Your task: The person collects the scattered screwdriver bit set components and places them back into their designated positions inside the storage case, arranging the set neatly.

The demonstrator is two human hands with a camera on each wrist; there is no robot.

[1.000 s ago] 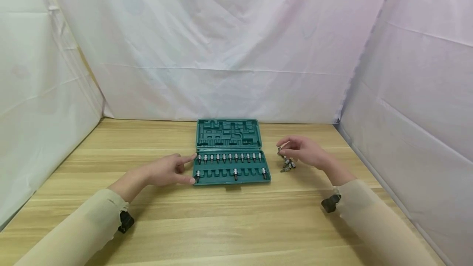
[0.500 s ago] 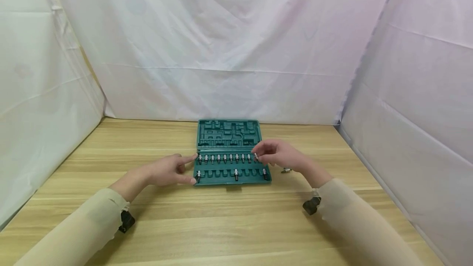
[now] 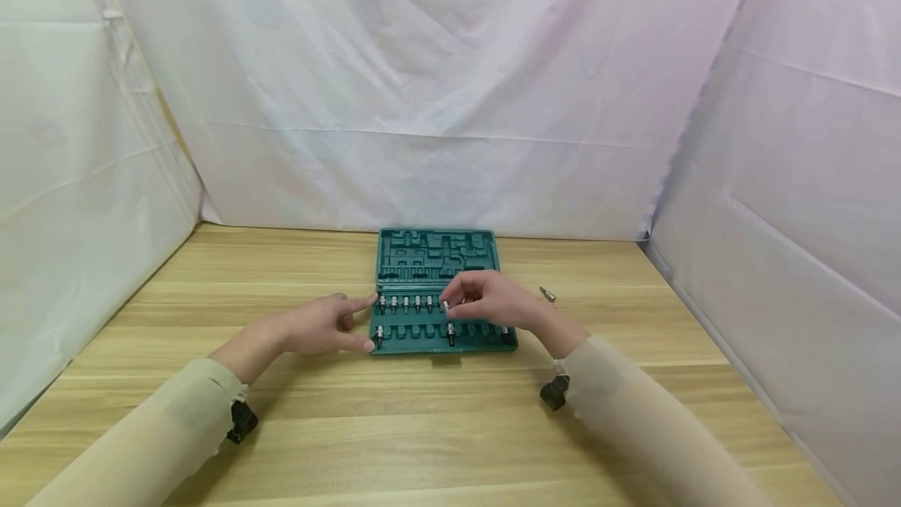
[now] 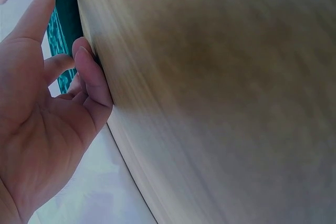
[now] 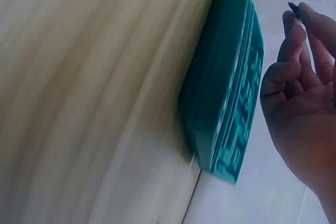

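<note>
Over the green case [image 3: 422,318], right hand [image 3: 496,302] pinched a bit socket [image 3: 445,307]. Left hand [image 3: 320,325], thumb and finger spread, touched the case's edge.

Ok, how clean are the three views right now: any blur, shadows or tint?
Head: bright, soft shadows by the sleeves, pinkish tint towards the right of the white backdrop; left wrist: tabletop blurred, with a dark patch; right wrist: tabletop smeared, right hand partly shaded, its bit mostly hidden, only a dark tip showing.
</note>
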